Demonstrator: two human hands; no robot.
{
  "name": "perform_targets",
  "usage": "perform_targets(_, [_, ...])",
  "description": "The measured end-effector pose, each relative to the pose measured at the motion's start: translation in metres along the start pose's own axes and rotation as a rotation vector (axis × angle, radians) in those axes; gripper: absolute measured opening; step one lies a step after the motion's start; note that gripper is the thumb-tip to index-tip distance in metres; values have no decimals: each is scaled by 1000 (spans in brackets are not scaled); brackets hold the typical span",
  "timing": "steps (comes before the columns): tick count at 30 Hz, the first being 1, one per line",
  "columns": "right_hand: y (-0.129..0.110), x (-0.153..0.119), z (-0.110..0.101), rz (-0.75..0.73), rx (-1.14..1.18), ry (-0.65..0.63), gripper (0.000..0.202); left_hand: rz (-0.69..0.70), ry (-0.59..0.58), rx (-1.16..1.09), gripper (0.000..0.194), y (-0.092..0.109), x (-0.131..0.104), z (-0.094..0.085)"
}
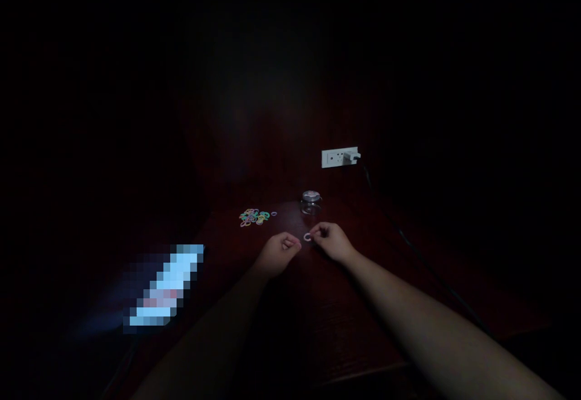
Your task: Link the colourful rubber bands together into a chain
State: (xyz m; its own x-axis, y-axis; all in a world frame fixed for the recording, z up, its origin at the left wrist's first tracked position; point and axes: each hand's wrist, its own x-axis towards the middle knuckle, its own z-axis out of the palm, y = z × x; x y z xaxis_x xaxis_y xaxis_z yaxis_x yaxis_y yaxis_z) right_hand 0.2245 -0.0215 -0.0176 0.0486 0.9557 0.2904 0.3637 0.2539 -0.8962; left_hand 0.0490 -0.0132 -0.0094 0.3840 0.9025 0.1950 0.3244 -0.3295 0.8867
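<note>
Between my fingertips, my right hand (333,241) pinches a small pale pink ring-shaped band (307,237), which looks like a hair tie. Just left of it, my left hand (278,253) is closed with thumb and fingertips together; whether anything sits in that pinch is too small to make out. Beyond my left hand lies a loose pile of colourful bands (254,217) in pink, green, yellow and purple. One purple band (273,213) lies apart at the pile's right side. A clear round jar (311,204) with its lid on stands behind my right hand.
The dark red wooden table (354,339) meets a dark wall. On that wall is a white socket plate (336,157) with a plug (351,157), and a dark cable (417,255) runs down the right side. A lit, pixelated screen (167,285) glows at the left. Surroundings are very dark.
</note>
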Motion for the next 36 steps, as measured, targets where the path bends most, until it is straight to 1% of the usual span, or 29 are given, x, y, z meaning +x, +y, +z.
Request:
perform_targets(3, [1,2,-1,17,4,-2,13,-22,20,3,22,-3,1,0])
perform_targets(5, [0,1,0,3,44,-46,15,-33,26,-39,22,-4,2,2])
perform_targets(7, [-2,-1,2,-28,79,-105,16,-33,5,-104,23,-6,2,3])
perform_targets(11, [-6,-6,7,-54,144,-213,15,-6,-23,-151,17,-7,2,4])
perform_targets(15, [-11,-9,8,-61,198,-261,16,-14,-16,-154,17,-5,1,3])
perform_targets(18, [-13,-11,6,-69,229,-288,23,-36,-19,-167,19,-2,0,1])
perform_targets(22, [-13,-13,5,-82,233,-290,29,-60,-16,-181,21,2,-2,0])
perform_targets(27, [-13,-12,5,-92,146,-279,21,-75,-17,-200,23,1,-2,0])
perform_targets(31, [-10,-10,4,-85,115,-264,20,-54,-22,-209,22,-1,-2,0])
perform_targets(36, [-8,-9,2,-92,93,-247,21,-20,-33,-237,25,-2,-2,-1])
